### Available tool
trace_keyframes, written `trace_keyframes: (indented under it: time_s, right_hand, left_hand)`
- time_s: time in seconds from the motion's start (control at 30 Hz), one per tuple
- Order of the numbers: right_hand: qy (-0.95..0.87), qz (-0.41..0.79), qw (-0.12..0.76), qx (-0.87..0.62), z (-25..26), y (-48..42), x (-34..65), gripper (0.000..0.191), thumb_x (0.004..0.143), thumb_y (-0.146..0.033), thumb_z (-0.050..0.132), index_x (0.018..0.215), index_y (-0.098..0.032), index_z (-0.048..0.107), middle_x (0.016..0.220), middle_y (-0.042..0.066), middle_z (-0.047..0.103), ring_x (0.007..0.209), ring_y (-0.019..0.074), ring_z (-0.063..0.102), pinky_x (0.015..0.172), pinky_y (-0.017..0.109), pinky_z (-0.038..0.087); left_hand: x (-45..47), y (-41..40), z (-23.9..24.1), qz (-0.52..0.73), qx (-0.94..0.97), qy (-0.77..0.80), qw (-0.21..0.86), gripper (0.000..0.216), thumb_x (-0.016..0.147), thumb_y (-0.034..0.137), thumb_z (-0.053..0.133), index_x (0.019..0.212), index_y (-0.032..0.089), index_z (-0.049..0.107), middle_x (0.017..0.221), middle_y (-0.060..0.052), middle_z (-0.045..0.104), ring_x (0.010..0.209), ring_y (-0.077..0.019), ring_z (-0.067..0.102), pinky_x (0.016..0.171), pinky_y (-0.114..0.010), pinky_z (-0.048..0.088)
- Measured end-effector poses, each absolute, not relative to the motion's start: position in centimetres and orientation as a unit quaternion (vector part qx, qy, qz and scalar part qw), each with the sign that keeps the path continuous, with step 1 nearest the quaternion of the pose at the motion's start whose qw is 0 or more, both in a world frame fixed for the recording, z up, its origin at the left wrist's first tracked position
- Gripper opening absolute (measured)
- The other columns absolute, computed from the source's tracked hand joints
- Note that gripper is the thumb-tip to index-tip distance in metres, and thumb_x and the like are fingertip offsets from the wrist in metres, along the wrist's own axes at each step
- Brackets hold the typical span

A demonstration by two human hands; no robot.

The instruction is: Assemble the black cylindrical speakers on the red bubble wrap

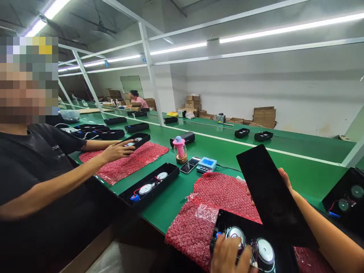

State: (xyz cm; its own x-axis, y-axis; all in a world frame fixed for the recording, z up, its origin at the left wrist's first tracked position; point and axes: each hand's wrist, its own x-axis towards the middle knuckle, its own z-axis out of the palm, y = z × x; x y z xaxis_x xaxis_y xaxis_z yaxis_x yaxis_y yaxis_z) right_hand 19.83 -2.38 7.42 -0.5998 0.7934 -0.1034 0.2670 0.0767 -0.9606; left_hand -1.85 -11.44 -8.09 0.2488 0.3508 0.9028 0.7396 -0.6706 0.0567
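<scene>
- The right hand [280, 185] grips a flat black panel [273, 193]. Only the fingertips show past its right edge and the rest of the hand is hidden behind it.
- The panel is long and narrow, tilted up off the counter [284, 151]. Its long axis runs diagonally, with the far end up and to the left of the right hand and the near end down to its lower right.
- The panel's near end hangs over the open speaker case [241, 237]. Can't tell if they actually touch.
- The left hand [229, 256] is at the bottom edge of the view, fingers curled down onto the near rim of that speaker case, right beside the two round speaker cones [263, 248]. It's resting or pressing on it more than clearly gripping anything.
- The speaker case lies flat on a sheet of red bubble wrap [210, 204], which spreads out to the left of both hands and beyond them.
- Just past the bubble wrap, further out from the left hand, sit a small blue meter [207, 164], a phone [190, 164] and a pink-topped bottle [180, 150].
- Well off to the left, another person's hand [118, 151] holds a black case over a separate red sheet. A second open case [149, 185] lies on the counter between the two workers.
</scene>
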Motion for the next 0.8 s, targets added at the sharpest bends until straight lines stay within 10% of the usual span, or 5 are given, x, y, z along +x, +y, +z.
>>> trace_keyframes:
  time_s: [0.2, 0.33, 0.53, 0.8]
  right_hand:
    - [-0.758, 0.38, 0.203, -0.489, 7.3, -5.1, 19.0, 0.101, 0.063, -0.077, 0.063, 0.14, -0.015, 0.043, 0.125, 0.017, 0.059, 0.11, 0.0359, 0.058, 0.095, 0.048, 0.045]
    - [-0.817, 0.132, 0.012, -0.56, 7.3, -7.8, 16.5, 0.109, 0.063, -0.07, 0.069, 0.148, -0.012, 0.034, 0.117, 0.02, 0.064, 0.101, 0.0425, 0.061, 0.086, 0.055, 0.047]
    - [-0.834, 0.065, -0.082, -0.541, 5.8, -9.5, 13.1, 0.106, 0.065, -0.065, 0.07, 0.147, -0.008, 0.034, 0.106, 0.023, 0.066, 0.089, 0.0418, 0.065, 0.079, 0.054, 0.049]
    - [-0.845, 0.054, -0.093, -0.523, 4.1, -8.4, 12.1, 0.107, 0.064, -0.066, 0.072, 0.143, -0.003, 0.039, 0.103, 0.026, 0.066, 0.088, 0.042, 0.065, 0.075, 0.049, 0.049]
  left_hand:
    - [-6.4, -11.6, -5.2, -0.385, -0.788, -0.441, 0.191, 0.04, 0.088, 0.029, 0.051, 0.123, 0.011, 0.055, 0.119, -0.013, 0.062, 0.112, -0.0275, 0.055, 0.102, -0.041, 0.038]
    - [-7.0, -12.2, -6.6, -0.346, -0.81, -0.454, 0.131, 0.043, 0.088, 0.029, 0.049, 0.128, 0.012, 0.051, 0.122, -0.013, 0.061, 0.115, -0.0283, 0.055, 0.103, -0.047, 0.039]
    - [-8.4, -12.2, -9.4, -0.367, -0.749, -0.531, -0.149, 0.093, 0.078, 0.047, 0.069, 0.149, 0.015, 0.019, 0.147, -0.021, 0.036, 0.136, -0.0352, 0.037, 0.107, -0.055, 0.039]
    - [-8.3, -11.2, -9.5, -0.432, -0.664, -0.492, -0.361, 0.085, 0.076, 0.065, 0.064, 0.14, 0.014, 0.041, 0.141, -0.018, 0.047, 0.132, -0.0321, 0.043, 0.114, -0.051, 0.031]
